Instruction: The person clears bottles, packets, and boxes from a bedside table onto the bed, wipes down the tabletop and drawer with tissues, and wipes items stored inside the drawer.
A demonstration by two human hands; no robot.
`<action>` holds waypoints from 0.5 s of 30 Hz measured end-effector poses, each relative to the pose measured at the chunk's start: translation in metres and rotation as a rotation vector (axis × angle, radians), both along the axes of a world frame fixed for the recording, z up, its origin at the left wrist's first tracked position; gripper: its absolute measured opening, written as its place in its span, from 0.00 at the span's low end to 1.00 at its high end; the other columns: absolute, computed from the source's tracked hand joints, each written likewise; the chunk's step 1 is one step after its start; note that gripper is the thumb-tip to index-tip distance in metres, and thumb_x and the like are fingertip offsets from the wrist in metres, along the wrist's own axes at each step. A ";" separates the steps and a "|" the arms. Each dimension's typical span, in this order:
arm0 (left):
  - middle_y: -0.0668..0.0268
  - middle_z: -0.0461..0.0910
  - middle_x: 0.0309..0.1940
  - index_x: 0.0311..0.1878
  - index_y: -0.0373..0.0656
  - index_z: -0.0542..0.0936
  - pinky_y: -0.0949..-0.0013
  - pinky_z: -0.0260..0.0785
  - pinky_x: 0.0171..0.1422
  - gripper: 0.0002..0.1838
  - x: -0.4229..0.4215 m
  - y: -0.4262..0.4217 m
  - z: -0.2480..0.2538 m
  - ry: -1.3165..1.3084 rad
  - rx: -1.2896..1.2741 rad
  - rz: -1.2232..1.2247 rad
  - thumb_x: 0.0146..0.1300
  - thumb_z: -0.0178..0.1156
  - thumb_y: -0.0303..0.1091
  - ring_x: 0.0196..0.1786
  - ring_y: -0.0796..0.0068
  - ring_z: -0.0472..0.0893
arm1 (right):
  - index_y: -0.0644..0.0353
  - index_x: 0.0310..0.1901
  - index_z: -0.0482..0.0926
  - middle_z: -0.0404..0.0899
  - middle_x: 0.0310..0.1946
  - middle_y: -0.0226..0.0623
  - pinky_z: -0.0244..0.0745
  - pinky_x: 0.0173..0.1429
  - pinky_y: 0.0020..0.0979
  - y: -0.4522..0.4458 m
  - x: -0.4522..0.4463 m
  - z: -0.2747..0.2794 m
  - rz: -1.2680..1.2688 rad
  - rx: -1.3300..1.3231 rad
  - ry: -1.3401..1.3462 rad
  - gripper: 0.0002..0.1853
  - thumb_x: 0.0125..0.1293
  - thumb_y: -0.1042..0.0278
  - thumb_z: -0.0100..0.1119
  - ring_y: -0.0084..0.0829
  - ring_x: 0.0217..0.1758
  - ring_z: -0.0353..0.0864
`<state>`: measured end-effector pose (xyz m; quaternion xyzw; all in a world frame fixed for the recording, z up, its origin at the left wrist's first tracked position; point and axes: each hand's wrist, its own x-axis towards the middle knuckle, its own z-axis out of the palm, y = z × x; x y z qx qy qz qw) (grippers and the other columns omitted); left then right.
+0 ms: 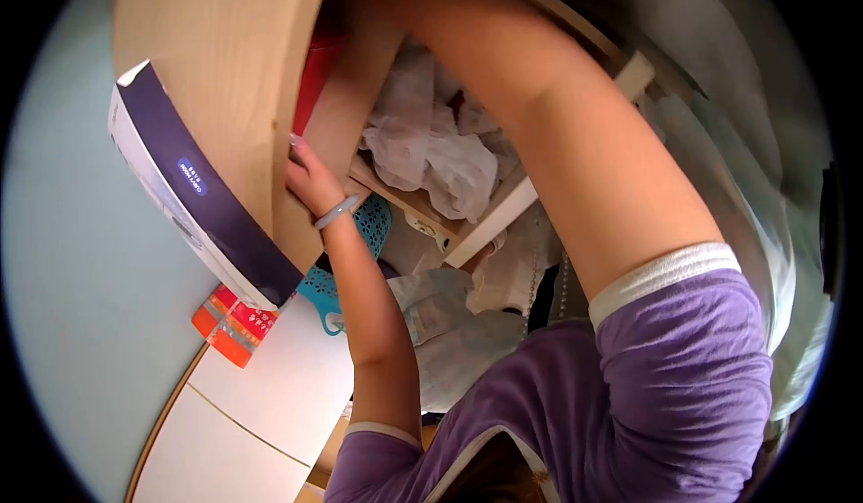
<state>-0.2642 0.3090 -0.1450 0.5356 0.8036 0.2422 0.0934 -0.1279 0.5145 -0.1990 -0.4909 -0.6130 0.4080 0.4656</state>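
Observation:
My left hand (pixel 312 178), with a pale bangle at the wrist, is closed on the edge of a light wooden board (pixel 346 112); some of its fingers are hidden. Behind that board a red thing (pixel 320 71) shows in a gap, too covered to name. My right forearm (pixel 503 44) reaches over a wooden drawer or compartment into shadow at the top, where darkness and blur hide my right hand and its fingers. Crumpled white plastic bags (pixel 436 152) lie inside the drawer, below my right forearm.
A dark purple and white box (pixel 193 175) sits on the wooden cabinet panel (pixel 216 44). Beneath it are a red-orange package (pixel 235 323) and a white surface (pixel 270 395). A blue perforated basket (pixel 370 224) is behind my left wrist. Sheer pale fabric or plastic (pixel 719 143) hangs at the right.

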 end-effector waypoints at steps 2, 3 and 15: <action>0.40 0.48 0.65 0.63 0.27 0.52 0.60 0.39 0.71 0.35 0.009 -0.001 0.006 -0.052 -0.017 0.057 0.65 0.42 0.49 0.68 0.48 0.49 | 0.64 0.43 0.75 0.74 0.46 0.47 0.62 0.59 0.37 0.011 -0.008 0.002 -0.008 -0.004 0.035 0.15 0.54 0.71 0.50 0.42 0.52 0.70; 0.40 0.47 0.65 0.63 0.27 0.52 0.60 0.39 0.71 0.35 0.010 -0.001 0.006 -0.081 -0.027 0.083 0.65 0.42 0.49 0.68 0.48 0.48 | 0.63 0.44 0.75 0.74 0.46 0.47 0.63 0.58 0.36 0.015 -0.012 0.002 -0.014 -0.008 0.053 0.15 0.54 0.71 0.50 0.42 0.52 0.71; 0.55 0.60 0.61 0.62 0.32 0.57 0.66 0.47 0.68 0.36 -0.009 -0.004 -0.015 -0.921 0.256 0.438 0.62 0.48 0.54 0.62 0.66 0.62 | 0.62 0.48 0.74 0.76 0.46 0.44 0.67 0.53 0.33 -0.047 0.003 0.026 -0.047 -0.065 0.348 0.16 0.57 0.71 0.51 0.37 0.49 0.74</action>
